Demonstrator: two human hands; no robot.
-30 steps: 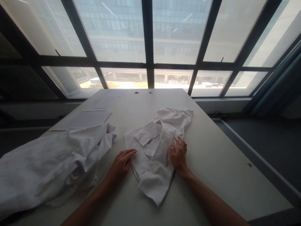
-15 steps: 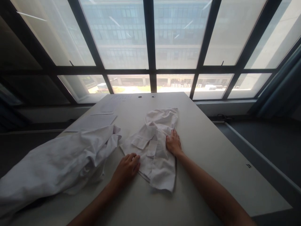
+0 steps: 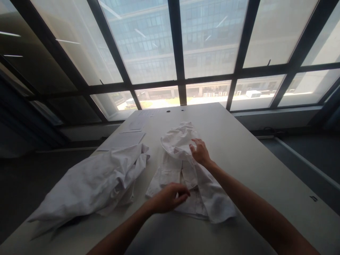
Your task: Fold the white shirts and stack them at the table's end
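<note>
A white collared shirt (image 3: 176, 170) lies partly folded on the white table, its collar end bunched up and pointing away from me. One sleeve (image 3: 217, 196) spreads toward the near right. My left hand (image 3: 168, 196) is over the lower front of the shirt, thumb and fingers curved with a gap between them and nothing in it. Over the shirt's upper right side, my right hand (image 3: 200, 151) has its fingers apart and holds nothing. Whether either hand touches the cloth, I cannot tell.
A crumpled heap of white cloth (image 3: 92, 184) is at the left of the table (image 3: 255, 198). Sheets of paper (image 3: 123, 140) lie behind it. A window wall with dark frames (image 3: 180, 79) stands past the far edge.
The shirt has been turned and rearranged, with a sleeve now out to the near right. My left hand has moved right over the shirt; both hands look lifted. The view has shifted and tilted slightly.
</note>
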